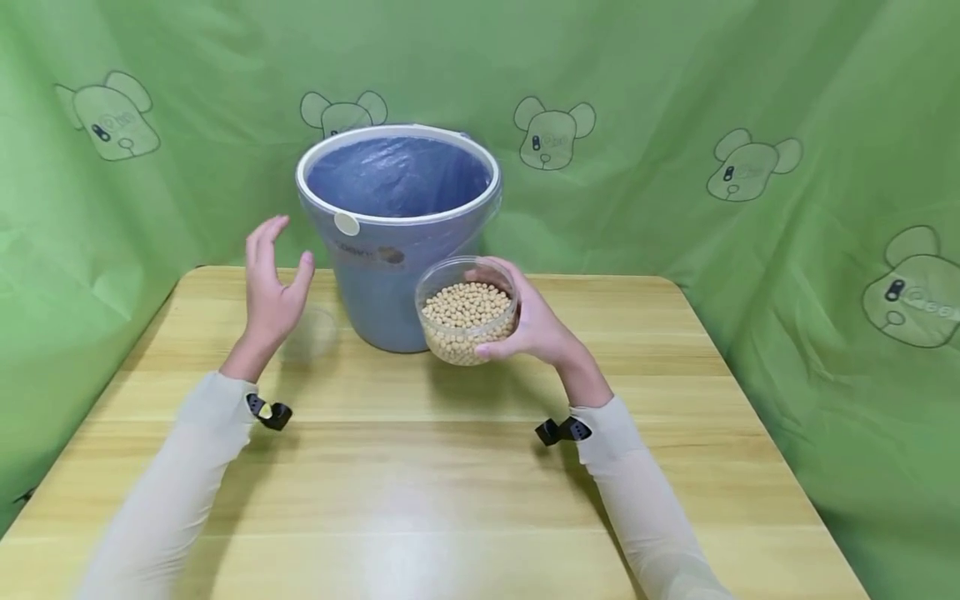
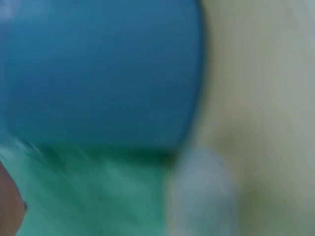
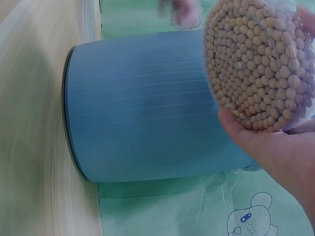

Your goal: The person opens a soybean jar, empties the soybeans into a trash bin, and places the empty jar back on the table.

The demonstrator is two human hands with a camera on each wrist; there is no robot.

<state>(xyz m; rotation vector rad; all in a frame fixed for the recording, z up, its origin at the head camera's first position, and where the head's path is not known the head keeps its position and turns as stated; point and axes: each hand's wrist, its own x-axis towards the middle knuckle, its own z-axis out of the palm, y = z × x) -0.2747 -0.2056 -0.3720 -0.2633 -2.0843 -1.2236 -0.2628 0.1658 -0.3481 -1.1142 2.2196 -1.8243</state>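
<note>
Beside the blue bin (image 1: pixel 397 242), the right hand (image 1: pixel 528 325) curls its fingers around a clear jar (image 1: pixel 467 310) of pale beans; the left hand (image 1: pixel 272 287) hovers, fingers spread.

Both arms reach forward in pale long sleeves, each with a small black clip at the wrist. The left hand (image 1: pixel 272 279) is raised, palm turned inward, fingers straight and loosely spread, thumb apart, holding nothing. It looks a bit motion-blurred, and the left wrist view is pretty much all blur. The right hand (image 1: pixel 525 321) is lifted too, fingers and thumb curled in a grip around something, thumb (image 3: pixel 246 135) pressed along the near side.
</note>
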